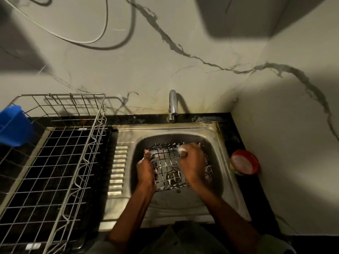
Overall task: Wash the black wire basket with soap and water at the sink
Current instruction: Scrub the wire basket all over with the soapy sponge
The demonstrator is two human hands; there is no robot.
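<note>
The black wire basket [169, 165] lies in the steel sink [218, 142], with white suds on some of its wires. My left hand [146, 170] grips the basket's left edge, thumb up along the rim. My right hand [192, 162] lies over the right part of the basket, its fingers curled round something small and sudsy at the far rim; what it holds is mostly hidden. The tap [172, 107] stands behind the sink, and no water stream shows.
A red tub of white soap [244, 162] sits on the black counter right of the sink. A large steel wire dish rack [55, 162] fills the counter to the left, with a blue plastic container [13, 125] at its far left. The wall closes in on the right.
</note>
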